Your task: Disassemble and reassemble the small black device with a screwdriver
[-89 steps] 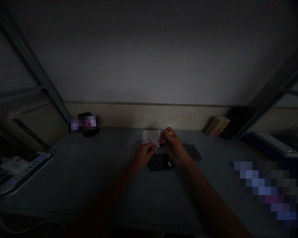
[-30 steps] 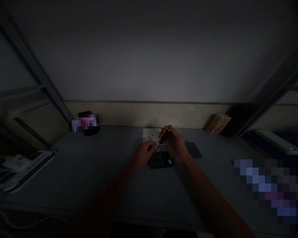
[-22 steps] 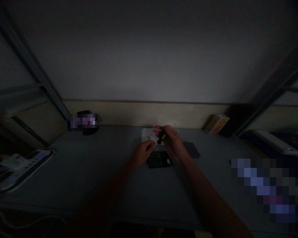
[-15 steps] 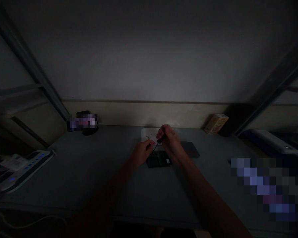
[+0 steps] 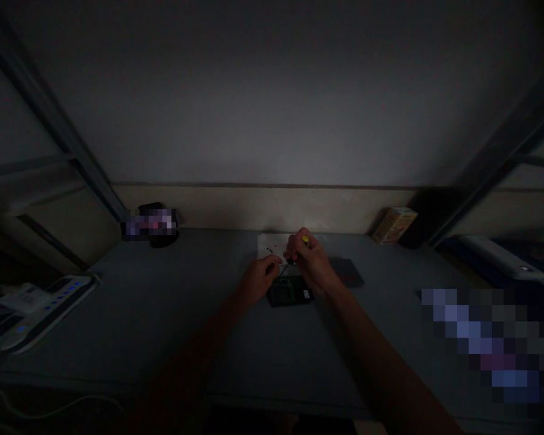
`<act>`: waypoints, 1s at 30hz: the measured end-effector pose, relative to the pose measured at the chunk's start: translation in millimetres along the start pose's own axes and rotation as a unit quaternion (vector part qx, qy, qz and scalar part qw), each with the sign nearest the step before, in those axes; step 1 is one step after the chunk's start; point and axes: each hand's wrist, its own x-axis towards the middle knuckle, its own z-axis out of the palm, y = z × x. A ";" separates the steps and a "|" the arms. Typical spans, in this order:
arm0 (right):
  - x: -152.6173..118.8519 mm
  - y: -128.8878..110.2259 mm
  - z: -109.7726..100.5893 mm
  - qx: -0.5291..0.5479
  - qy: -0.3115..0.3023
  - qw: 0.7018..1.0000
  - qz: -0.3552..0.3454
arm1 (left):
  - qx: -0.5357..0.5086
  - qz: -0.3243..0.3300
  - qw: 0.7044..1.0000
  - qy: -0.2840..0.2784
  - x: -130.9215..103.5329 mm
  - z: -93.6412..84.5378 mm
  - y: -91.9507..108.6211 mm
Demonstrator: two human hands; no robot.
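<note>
A dark flat device (image 5: 284, 295), perhaps an opened phone, lies on the desk with a green board showing inside. My right hand (image 5: 312, 260) is closed around a screwdriver (image 5: 305, 240) with a yellow end cap. Its thin shaft slants down and left to the device's upper edge. At that edge, my left hand (image 5: 259, 279) has its fingers drawn together beside the shaft; what they hold, if anything, is hidden. Behind the hands, several tiny dark bits, possibly screws, lie on a white sheet (image 5: 265, 243). A dark flat panel (image 5: 350, 273) rests right of my right hand.
The grey desk (image 5: 163, 314) meets a wall at the back. A small box (image 5: 394, 225) stands at the back right. On the left lies a white power strip (image 5: 58, 308) with blue lights and cables. A dark object (image 5: 164, 238), partly blurred, sits at the back left.
My right hand has turned on the screwdriver, so the yellow end cap now shows. My left hand and the device have stayed nearly in place.
</note>
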 end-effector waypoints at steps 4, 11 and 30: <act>4.0 1.3 -2.4 0.017 0.006 1.000 0.015 | 0.006 -0.003 1.000 0.001 0.3 1.0 -1.5; -2.2 0.4 -6.0 -0.101 -0.018 0.995 -0.012 | 0.020 -0.004 1.000 0.005 -0.9 -0.4 1.3; 8.7 14.4 11.6 -0.124 -0.041 0.991 0.003 | 0.021 -0.029 0.999 0.013 1.4 1.2 3.9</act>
